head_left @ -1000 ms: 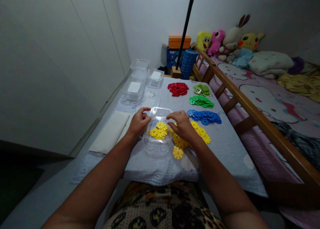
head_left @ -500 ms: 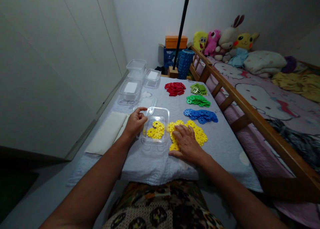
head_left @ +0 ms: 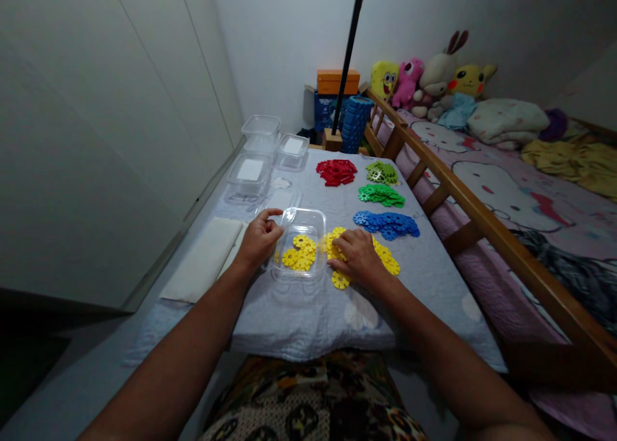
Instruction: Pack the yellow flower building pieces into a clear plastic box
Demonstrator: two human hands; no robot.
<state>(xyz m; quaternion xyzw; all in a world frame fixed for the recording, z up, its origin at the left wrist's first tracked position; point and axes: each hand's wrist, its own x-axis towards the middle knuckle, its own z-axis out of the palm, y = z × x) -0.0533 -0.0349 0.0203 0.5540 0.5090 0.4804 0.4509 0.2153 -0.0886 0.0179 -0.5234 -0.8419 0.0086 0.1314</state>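
Note:
A clear plastic container [head_left: 303, 280] stands on the cloth before me, with several yellow snowflake discs [head_left: 299, 253] lying in it. My left hand [head_left: 261, 238] grips its left rim, index finger stretched along the far corner. Just right of the container lies a pile of yellow snowflake discs [head_left: 388, 259]. My right hand [head_left: 359, 254] is over this pile, fingers curled and drawn together around some discs, which the hand partly hides. One yellow disc [head_left: 340, 280] lies by the near side of the pile.
Piles of blue [head_left: 387, 224], green [head_left: 381, 195], light green [head_left: 382, 173] and red pieces [head_left: 336, 172] lie farther back. More clear containers [head_left: 249, 171] stand at the back left. A folded cream cloth [head_left: 200, 261] lies left. A wooden bed rail [head_left: 463, 206] runs along the right.
My right hand's fingers have curled in over the yellow pile, and the near disc has come into fuller view. My left hand stays at the container's rim.

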